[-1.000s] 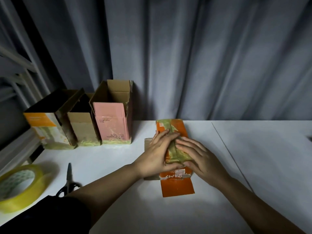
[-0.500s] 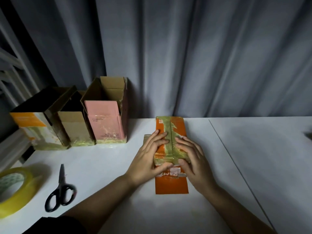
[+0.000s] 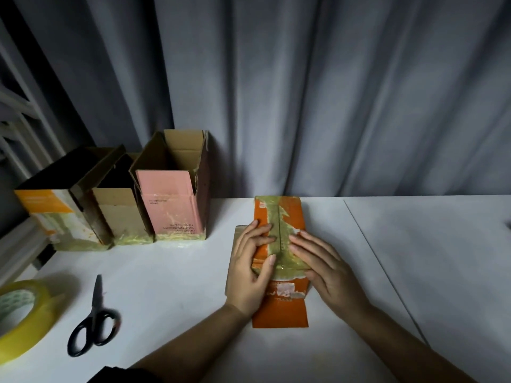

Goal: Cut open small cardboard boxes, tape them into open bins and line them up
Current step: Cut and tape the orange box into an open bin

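Observation:
An orange cardboard box (image 3: 279,313) lies flat on the white table (image 3: 171,286), its seam covered with yellowish tape. My left hand (image 3: 250,269) presses on the box's left half with straight fingers, the thumb lying on the tape. My right hand (image 3: 325,268) lies flat on the right half, fingers pointing left toward the seam. Three open bins stand in a row at the back left: a pink one (image 3: 172,205), a brown one (image 3: 120,214) and an orange-and-white one (image 3: 55,217).
Black-handled scissors (image 3: 92,324) lie on the table at the left. A roll of yellowish tape (image 3: 20,319) sits at the left edge. A grey curtain (image 3: 331,92) hangs behind the table. A seam in the tabletop (image 3: 387,275) runs diagonally at the right.
My hands have drawn apart from the taped seam, the left sliding left and the right sliding right. The box stays in place.

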